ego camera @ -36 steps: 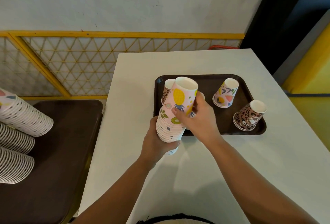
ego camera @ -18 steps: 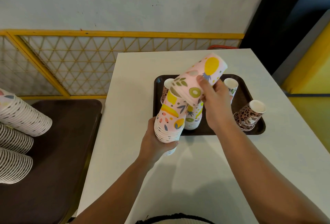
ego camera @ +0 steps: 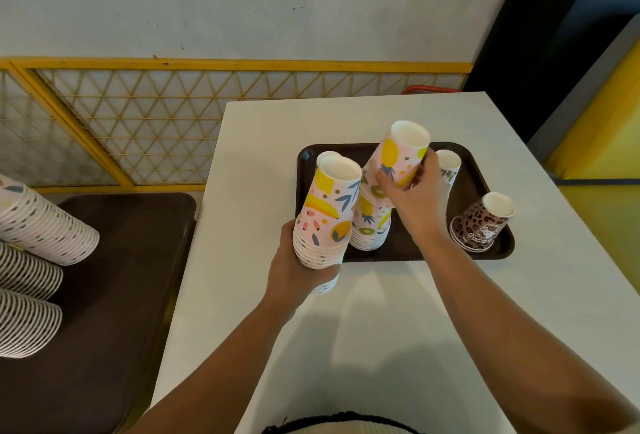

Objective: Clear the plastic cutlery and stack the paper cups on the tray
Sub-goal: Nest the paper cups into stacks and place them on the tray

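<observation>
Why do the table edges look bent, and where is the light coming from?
Head view: the wide lens bows straight lines, so the table edges and yellow railing flare and curve near the borders. Soft shadows of the arms and the cup stack in the left hand fall toward the viewer, suggesting diffuse light from ahead. No harsh glare; the picture is slightly soft.

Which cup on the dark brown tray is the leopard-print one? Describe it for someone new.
On the white table sits a dark brown plastic tray. At its near right corner stands an upside-down brown leopard-print paper cup, apart from both hands; its neighbours are pastel fruit and leaf prints.
</observation>
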`<state>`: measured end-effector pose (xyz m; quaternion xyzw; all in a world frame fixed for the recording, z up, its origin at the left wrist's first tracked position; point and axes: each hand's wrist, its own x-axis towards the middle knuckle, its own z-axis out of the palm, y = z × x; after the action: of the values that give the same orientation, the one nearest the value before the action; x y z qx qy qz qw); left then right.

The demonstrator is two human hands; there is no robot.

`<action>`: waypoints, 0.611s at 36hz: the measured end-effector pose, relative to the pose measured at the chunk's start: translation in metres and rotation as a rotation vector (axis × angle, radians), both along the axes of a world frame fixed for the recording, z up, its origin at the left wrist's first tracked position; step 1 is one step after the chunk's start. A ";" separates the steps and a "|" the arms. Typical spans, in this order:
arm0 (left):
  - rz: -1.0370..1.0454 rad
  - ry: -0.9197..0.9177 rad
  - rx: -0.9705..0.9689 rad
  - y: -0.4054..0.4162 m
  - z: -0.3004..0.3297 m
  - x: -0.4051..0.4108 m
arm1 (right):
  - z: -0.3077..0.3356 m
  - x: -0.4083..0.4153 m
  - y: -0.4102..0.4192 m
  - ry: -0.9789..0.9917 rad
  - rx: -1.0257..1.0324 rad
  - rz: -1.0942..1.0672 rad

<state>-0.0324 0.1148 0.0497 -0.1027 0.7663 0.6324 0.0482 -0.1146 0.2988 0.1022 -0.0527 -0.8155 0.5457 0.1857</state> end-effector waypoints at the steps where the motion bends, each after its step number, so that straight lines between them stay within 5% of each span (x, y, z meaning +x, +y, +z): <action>1: -0.002 0.003 -0.001 0.000 0.001 0.000 | -0.004 0.000 0.000 -0.023 0.010 0.008; 6: -0.006 0.011 -0.025 0.001 0.002 0.001 | -0.014 0.007 -0.002 -0.056 0.051 0.059; 12: -0.019 0.041 -0.081 0.003 0.004 -0.002 | 0.012 0.031 -0.017 0.199 -0.033 0.112; 17: -0.020 0.071 -0.116 0.007 0.003 -0.005 | 0.026 0.043 -0.029 -0.063 0.059 0.457; 22: -0.038 0.109 -0.133 0.010 0.003 -0.008 | 0.022 0.042 -0.031 -0.122 0.079 0.445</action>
<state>-0.0409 0.1252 0.0528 -0.0565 0.8098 0.5838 0.0115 -0.0725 0.2681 0.1242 0.1030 -0.8375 0.5365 0.0130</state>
